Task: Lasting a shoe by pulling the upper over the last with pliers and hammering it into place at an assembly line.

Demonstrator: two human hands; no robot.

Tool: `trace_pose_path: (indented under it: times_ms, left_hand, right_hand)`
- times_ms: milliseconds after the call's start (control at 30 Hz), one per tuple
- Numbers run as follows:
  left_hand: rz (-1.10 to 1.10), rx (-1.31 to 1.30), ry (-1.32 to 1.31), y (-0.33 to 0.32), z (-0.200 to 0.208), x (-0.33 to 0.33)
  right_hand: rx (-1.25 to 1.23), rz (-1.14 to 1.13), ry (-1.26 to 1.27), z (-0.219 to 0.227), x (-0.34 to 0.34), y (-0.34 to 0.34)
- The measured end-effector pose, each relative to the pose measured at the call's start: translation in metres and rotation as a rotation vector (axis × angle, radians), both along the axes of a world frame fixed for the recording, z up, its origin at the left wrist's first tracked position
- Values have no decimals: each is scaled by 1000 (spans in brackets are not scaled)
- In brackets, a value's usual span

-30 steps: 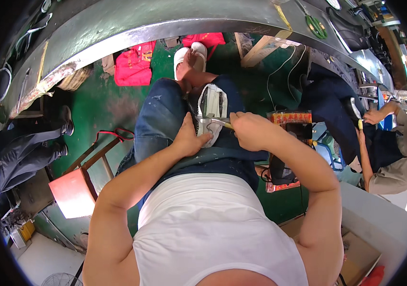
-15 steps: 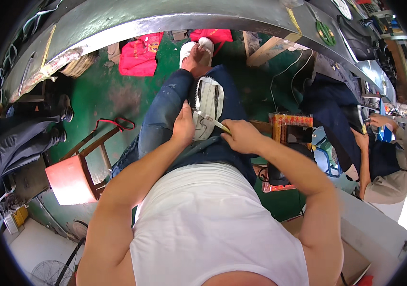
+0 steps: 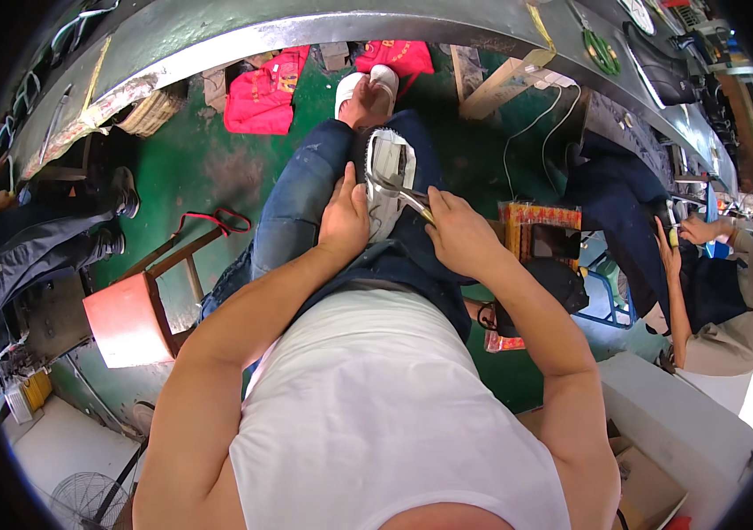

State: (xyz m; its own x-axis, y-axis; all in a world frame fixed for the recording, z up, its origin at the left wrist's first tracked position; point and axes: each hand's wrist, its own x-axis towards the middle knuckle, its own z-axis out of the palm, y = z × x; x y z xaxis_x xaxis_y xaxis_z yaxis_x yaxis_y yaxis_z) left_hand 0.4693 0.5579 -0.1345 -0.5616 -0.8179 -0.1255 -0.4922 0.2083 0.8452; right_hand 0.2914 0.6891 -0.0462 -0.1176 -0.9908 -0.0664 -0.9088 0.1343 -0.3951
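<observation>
Between my thighs a shoe upper (image 3: 382,212) is held sole side up, its pale underside and white turned-in rim showing and its toe end pointing away from me. My left hand (image 3: 345,215) grips its left side, fingers along the edge. In my right hand (image 3: 462,231) are metal pincers (image 3: 408,196), handles toward my palm. Their curved head lies over the left-middle part of the shoe's underside; whether the jaws bite the material is too small to tell.
A grey metal bench (image 3: 306,34) curves across the far side, with green-handled scissors (image 3: 602,53) at right. Red bags (image 3: 262,93) lie on the green floor. A red-topped stool (image 3: 129,322) stands left. At right a co-worker (image 3: 721,291) handles a yellow-handled tool.
The pincers have swung and their head has moved slightly away from me along the shoe. My right hand has shifted up and right, with its wrist turned. My left hand has moved slightly right.
</observation>
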Motion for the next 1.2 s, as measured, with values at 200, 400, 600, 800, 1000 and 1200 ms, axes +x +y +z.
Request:
trace_pose_path:
  times_ms: [200, 400, 600, 800, 1000, 1200]
  left_hand:
    - [-166, -179, -86, 1, 9, 9]
    - [-403, -146, -300, -6, 41, 4]
    - [-428, -135, -335, -19, 45, -1]
    - [-480, -118, -345, -24, 47, -2]
    - [-532, 2, -341, -22, 51, 8]
    - [-184, 180, -122, -7, 37, 17]
  right_hand:
    - [110, -157, -143, -17, -7, 5]
    - [566, -155, -482, 2, -51, -2]
    - [183, -202, -501, 20, -37, -28]
    - [226, -213, -371, -7, -30, -50]
    - [290, -164, -347, -3, -28, -33]
    - [295, -161, -411, -4, -14, -20]
